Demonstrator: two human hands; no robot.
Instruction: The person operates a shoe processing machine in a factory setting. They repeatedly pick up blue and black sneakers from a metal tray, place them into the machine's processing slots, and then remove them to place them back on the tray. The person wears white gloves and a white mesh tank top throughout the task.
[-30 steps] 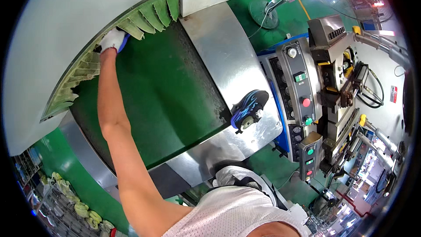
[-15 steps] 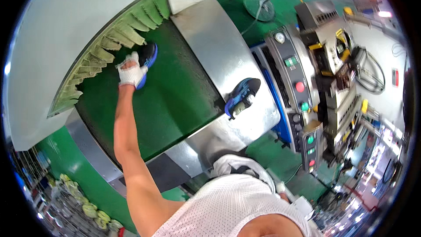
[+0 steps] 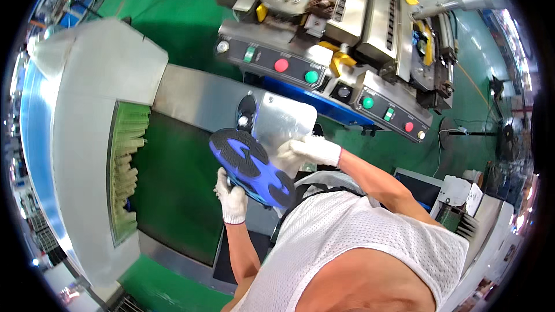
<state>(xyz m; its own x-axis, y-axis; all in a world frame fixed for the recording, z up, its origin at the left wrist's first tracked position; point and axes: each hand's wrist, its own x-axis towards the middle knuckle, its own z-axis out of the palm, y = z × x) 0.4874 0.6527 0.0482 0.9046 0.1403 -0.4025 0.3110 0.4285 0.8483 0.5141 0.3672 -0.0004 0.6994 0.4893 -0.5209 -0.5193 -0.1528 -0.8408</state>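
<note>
My left hand (image 3: 232,199), in a white knit glove, is closed on the near side of a sports shoe (image 3: 252,164). The shoe is tilted, its blue and black sole facing up. My right hand (image 3: 309,149), also gloved, is beside the sole with fingers stretched out and somewhat blurred; whether it touches the shoe I cannot tell. Just beyond the held shoe, a second dark shoe (image 3: 247,112) rests on the steel ledge (image 3: 196,95). On the green belt (image 3: 179,185), a small blue bit (image 3: 128,203), probably part of another shoe, shows at the strip curtain (image 3: 124,167).
The pale machine housing (image 3: 104,69) stands left around the curtained opening. Ahead is a press machine with button panels (image 3: 272,60), metal clamps and a blue edge (image 3: 324,107). A metal-topped unit (image 3: 459,193) stands close to my right arm.
The view has turned right toward the press. My left hand has left the shoe on the belt and now grips a shoe sole up. My gloved right hand has come into view.
</note>
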